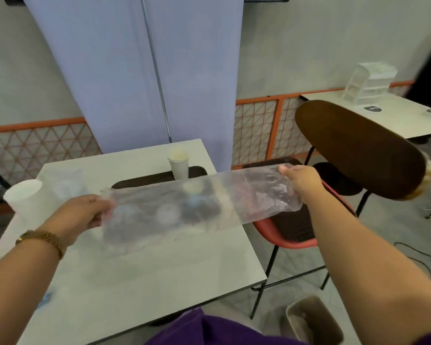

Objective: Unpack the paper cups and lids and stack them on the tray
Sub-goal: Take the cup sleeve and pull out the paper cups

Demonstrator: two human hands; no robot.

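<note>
Plastic sleeve (199, 202), apparently emptied, stretched mid-frame between left hand (80, 212) and right hand (301, 179); both sets of fingers pinch its ends, presumably for disposal.

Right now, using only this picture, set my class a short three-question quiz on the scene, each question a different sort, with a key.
1. True or false: both hands grip the clear plastic sleeve.
2. Which stands on the dark tray? A) a paper cup B) a bottle C) a bowl
3. Fill in: the left hand has a gold ___ on its wrist.

Key
1. True: the right hand pinches the other end.
2. A: the paper cup.
3. Watch.
</note>
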